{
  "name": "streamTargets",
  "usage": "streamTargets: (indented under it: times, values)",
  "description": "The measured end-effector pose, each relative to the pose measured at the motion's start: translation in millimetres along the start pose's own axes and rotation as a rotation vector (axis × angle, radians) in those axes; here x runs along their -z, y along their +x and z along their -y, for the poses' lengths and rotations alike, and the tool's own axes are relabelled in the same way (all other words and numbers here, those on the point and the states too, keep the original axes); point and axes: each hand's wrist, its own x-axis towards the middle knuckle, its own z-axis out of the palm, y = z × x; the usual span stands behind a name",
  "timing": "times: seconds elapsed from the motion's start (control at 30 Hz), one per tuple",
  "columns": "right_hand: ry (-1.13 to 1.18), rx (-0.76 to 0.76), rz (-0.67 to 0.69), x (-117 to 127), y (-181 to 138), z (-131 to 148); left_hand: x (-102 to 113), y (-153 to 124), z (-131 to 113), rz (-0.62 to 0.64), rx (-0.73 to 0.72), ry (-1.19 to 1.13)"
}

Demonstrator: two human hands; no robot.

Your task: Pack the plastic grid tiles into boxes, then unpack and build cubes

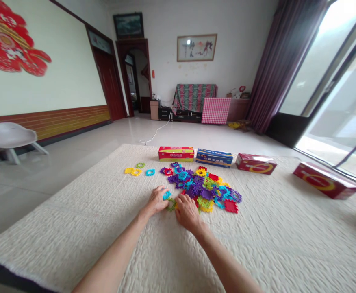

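A pile of notched plastic building tiles (pixel 207 194) in purple, light blue, red, yellow and green lies on the cream quilted cover. At its left edge my left hand (pixel 158 199) curls its fingers around a light blue tile (pixel 166 195). Between the two hands lies a green tile (pixel 172 204), partly hidden. My right hand (pixel 187 210) is closed with its fingers pointing down at the near-left side of the pile; what they pinch is covered by the hand. Apart from the pile, to the left, are yellow tiles (pixel 133 171), a green tile (pixel 140 165) and a light blue tile (pixel 150 172).
Behind the pile stand a red-and-yellow box (pixel 176 154) and a blue box (pixel 214 158). Dark red boxes (pixel 256 163) continue to the right, another box (pixel 326 180) farther out. A white chair (pixel 11 136) stands on the tiled floor at left.
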Motion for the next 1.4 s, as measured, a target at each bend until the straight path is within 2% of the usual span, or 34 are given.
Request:
streamTargets:
  times: [0.2, 0.37, 0.5, 0.67, 0.77, 0.87, 0.97, 1.07, 1.23, 1.3, 1.4]
  values:
    - [-0.012, 0.048, 0.007, 0, 4, -3, -7, 1, -12, -0.085, 0.070, -0.032]
    - [0.152, -0.018, -0.143, 3, 8, -26, -16, 5, -27, -0.101, 0.164, -0.075]
    - [0.329, -0.056, -0.315, 4, 13, -44, -27, 16, -47, -0.147, 0.191, -0.121]
    - [0.435, -0.127, -0.530, 15, 23, -73, -34, 38, -78, -0.211, 0.120, -0.166]
    - [0.358, -0.231, -0.594, 25, 28, -97, -34, 52, -93, -0.209, 0.020, -0.187]
    - [0.225, -0.268, -0.672, 31, 30, -111, -30, 62, -92, -0.189, -0.066, -0.184]
    - [0.181, -0.213, -0.704, 32, 36, -105, -13, 69, -64, -0.217, -0.060, -0.126]
    - [0.207, -0.122, -0.620, 31, 53, -82, 15, 77, -11, -0.260, 0.034, -0.027]
    - [0.257, 0.058, -0.253, 17, 110, -44, 65, 94, 78, -0.309, 0.242, 0.160]
    - [0.241, 0.099, -0.117, 4, 137, -33, 78, 103, 103, -0.300, 0.304, 0.223]
    - [0.175, 0.112, 0.002, -19, 175, -21, 90, 119, 130, -0.269, 0.404, 0.297]
